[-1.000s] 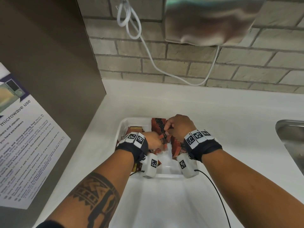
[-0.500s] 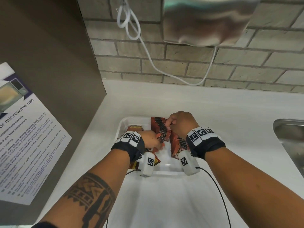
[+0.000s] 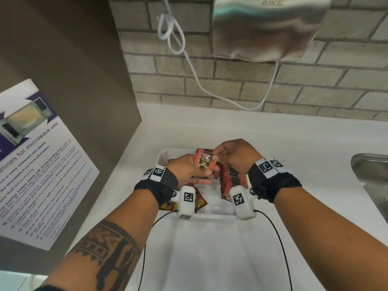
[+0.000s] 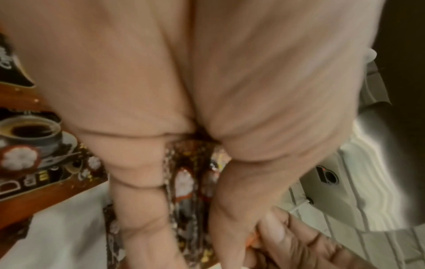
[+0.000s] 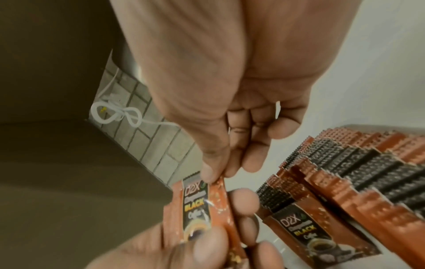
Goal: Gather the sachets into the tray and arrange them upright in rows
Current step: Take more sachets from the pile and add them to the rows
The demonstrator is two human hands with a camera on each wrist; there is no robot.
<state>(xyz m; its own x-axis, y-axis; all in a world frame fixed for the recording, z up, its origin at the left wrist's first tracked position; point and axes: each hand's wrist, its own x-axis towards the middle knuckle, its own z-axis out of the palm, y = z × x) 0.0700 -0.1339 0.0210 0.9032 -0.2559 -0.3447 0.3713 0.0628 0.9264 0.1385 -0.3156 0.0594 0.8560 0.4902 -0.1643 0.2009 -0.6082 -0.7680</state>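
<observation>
Head view: white rectangular plastic tray (image 3: pixel 162 156) on the white countertop (image 3: pixel 294 148), near a brick wall. Left hand (image 3: pixel 190 171) grips a small bunch of orange-brown coffee sachets (image 3: pixel 205 161), raised above the tray's far middle. Right hand (image 3: pixel 235 154) pinches the bunch's top right corner. Row of upright sachets (image 3: pixel 232 177) stands along the tray's right side; loose flat sachets (image 3: pixel 168 205) lie near left. Steel sink (image 3: pixel 369 175) far right.

Left wrist view: blurred; fingers (image 4: pixel 138 182) and thumb curl round the bunch, sachet edges between them.

Right wrist view: thumb and forefinger (image 5: pixel 211 171) pinch the front sachet's top edge, printed "BLACK"; upright row to the right.
</observation>
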